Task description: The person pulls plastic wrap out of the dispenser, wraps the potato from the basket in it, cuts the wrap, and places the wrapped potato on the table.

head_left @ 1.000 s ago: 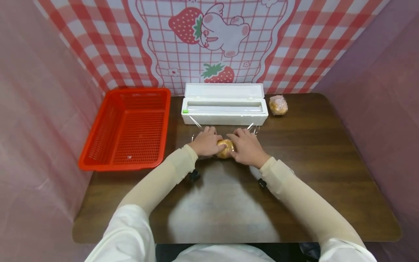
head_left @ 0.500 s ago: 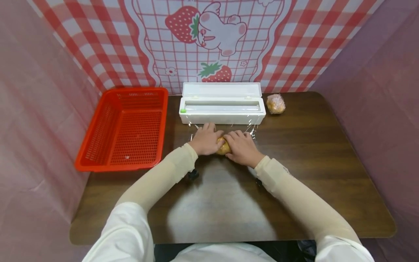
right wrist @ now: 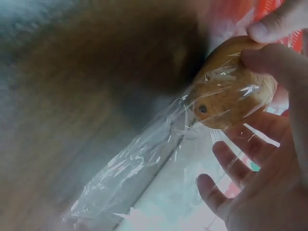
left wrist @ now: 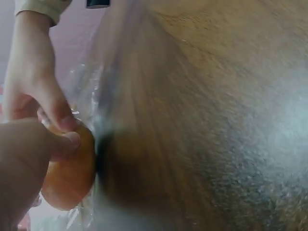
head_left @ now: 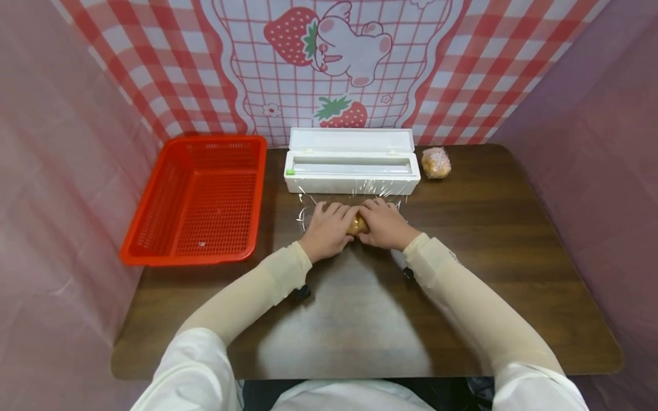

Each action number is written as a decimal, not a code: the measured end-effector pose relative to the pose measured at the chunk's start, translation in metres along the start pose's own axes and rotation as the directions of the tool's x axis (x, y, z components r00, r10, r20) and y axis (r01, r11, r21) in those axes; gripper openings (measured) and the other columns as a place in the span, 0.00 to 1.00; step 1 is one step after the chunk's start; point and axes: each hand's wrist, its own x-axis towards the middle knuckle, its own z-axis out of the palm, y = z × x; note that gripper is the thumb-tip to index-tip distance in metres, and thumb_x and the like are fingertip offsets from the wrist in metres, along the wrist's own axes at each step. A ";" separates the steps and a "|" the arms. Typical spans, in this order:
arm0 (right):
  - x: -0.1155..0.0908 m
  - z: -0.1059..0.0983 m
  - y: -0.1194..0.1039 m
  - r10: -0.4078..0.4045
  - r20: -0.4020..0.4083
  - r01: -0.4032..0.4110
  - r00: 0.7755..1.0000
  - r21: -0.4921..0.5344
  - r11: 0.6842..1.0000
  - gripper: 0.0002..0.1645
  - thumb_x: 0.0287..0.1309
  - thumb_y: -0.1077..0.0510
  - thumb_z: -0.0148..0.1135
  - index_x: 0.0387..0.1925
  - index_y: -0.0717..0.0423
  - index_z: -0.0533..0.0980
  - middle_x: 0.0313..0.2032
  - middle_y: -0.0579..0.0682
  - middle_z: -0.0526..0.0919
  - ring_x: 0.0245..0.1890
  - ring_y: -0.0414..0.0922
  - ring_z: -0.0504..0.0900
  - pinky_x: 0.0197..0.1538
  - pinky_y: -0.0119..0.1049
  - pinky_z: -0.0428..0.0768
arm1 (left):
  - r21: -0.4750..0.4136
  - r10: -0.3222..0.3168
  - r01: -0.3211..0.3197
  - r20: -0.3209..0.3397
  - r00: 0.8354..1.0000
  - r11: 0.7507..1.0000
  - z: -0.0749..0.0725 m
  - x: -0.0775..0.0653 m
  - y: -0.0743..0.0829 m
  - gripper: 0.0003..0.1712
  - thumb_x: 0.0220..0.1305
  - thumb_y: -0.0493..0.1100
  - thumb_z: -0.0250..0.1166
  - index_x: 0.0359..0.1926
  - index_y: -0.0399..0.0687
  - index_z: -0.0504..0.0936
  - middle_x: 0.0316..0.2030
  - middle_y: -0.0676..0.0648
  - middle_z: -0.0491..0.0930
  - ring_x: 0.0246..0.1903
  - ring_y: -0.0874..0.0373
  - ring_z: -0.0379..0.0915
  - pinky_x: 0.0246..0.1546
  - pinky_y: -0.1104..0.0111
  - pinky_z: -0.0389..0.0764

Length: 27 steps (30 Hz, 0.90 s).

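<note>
A round yellow-brown fruit, pear-like with a dark spot at one end (right wrist: 231, 96), lies between my two hands in front of the cling film box (head_left: 352, 185). My left hand (head_left: 328, 231) holds its left side, thumb near me and fingers on the far side. From the right, my right hand (head_left: 386, 224) grips it, with the thumb across the skin in the right wrist view and several fingers spread beneath. Clear cling film (right wrist: 139, 159) covers part of the fruit and trails toward the box. In the left wrist view the fruit (left wrist: 70, 183) shows below both thumbs.
A red plastic basket (head_left: 261, 188) stands on the left of the wooden table (head_left: 514, 257). Right of the box sits a film-wrapped fruit-like bundle (head_left: 436, 163). The box lid (head_left: 352, 138) is up against the checked cloth behind.
My left hand has turned, its fingers now reaching farther over the fruit. My right hand has closed in around the other side. The fruit has shifted slightly toward the box.
</note>
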 end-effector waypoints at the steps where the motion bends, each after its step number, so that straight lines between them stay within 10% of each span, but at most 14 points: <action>1: 0.002 -0.001 0.001 -0.005 0.002 0.005 1.000 0.008 1.000 0.39 0.52 0.44 0.74 0.62 0.59 0.75 0.57 0.57 0.76 0.57 0.58 0.71 0.53 0.58 0.72 | -0.007 -0.001 0.001 -0.006 1.000 1.000 0.001 -0.001 -0.001 0.42 0.62 0.59 0.69 0.71 0.47 0.66 0.59 0.47 0.77 0.60 0.51 0.69 0.62 0.47 0.63; 7: 0.010 -0.002 0.001 0.003 0.022 -0.004 1.000 0.053 0.999 0.40 0.54 0.44 0.70 0.65 0.58 0.74 0.53 0.56 0.75 0.52 0.55 0.72 0.48 0.53 0.73 | -0.014 -0.003 0.002 -0.013 1.000 1.000 0.006 0.004 -0.004 0.35 0.61 0.56 0.71 0.64 0.46 0.71 0.56 0.47 0.80 0.59 0.49 0.70 0.62 0.44 0.64; 19: 0.014 -0.002 0.003 0.051 -0.071 -0.047 0.996 0.061 0.997 0.31 0.63 0.48 0.64 0.63 0.58 0.72 0.58 0.58 0.79 0.59 0.59 0.75 0.54 0.60 0.71 | -0.150 -0.107 0.152 0.273 0.956 0.977 -0.003 0.031 -0.019 0.29 0.67 0.54 0.66 0.63 0.51 0.67 0.56 0.50 0.80 0.57 0.50 0.70 0.57 0.47 0.66; 27: 0.012 -0.009 0.005 0.028 -0.161 -0.024 0.987 0.025 0.999 0.24 0.63 0.52 0.65 0.57 0.60 0.78 0.50 0.56 0.83 0.51 0.57 0.79 0.50 0.58 0.74 | -0.218 -0.122 0.179 0.253 0.960 0.959 -0.003 0.038 -0.025 0.23 0.64 0.48 0.67 0.56 0.48 0.72 0.53 0.44 0.76 0.55 0.47 0.68 0.48 0.51 0.72</action>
